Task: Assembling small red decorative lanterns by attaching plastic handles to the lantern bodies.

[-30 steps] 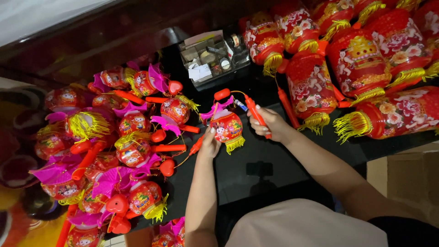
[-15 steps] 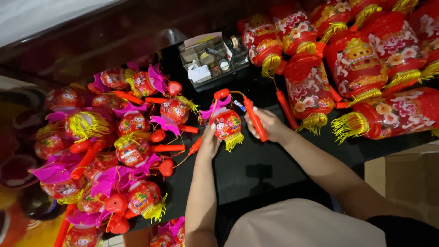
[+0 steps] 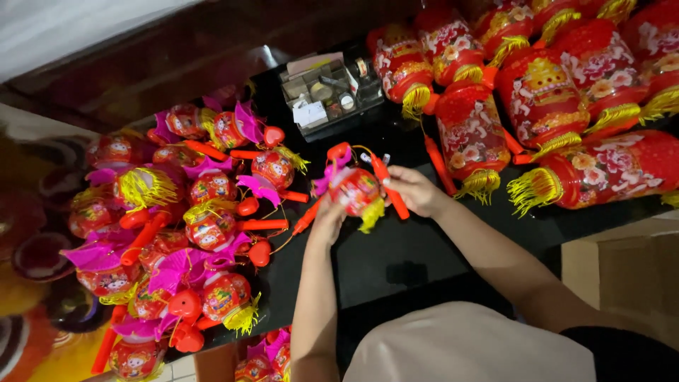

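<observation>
- Here, the person's left hand point(image 3: 327, 221) was cupped under and behind a small round red lantern point(image 3: 356, 189), fingers curled against its lower left side, holding it just above the black table point(image 3: 396, 258).
- Right hand point(image 3: 414, 191) was closed around an orange stick handle point(image 3: 390, 185) that ran slantwise across the lantern's right side; thumb and fingers were wrapped on it, grip tight.
- The small lantern sat between both hands, near the middle of the table, with a yellow tassel point(image 3: 370, 214) hanging off its lower edge and a pink paper fan piece point(image 3: 325, 178) at its left.
- An orange loop point(image 3: 339, 151) stuck up from the top of the lantern; what it joined to could not be told.
- To the left lay a heap of small lanterns point(image 3: 184, 233) of the same kind, red with pink fans, yellow tassels and orange handles, piled touching one another.
- At top right lay a row of big red lanterns point(image 3: 544, 92) with flower prints and yellow fringe, on their sides, packed close together.
- A clear plastic organiser box point(image 3: 329, 95) with small bits in its compartments sat at the far edge of the table, well apart from the hands.
- A cardboard box point(image 3: 622, 276) showed at lower right, beside the table.
- Person's pale shirt point(image 3: 467, 346) filled the bottom of the view.
</observation>
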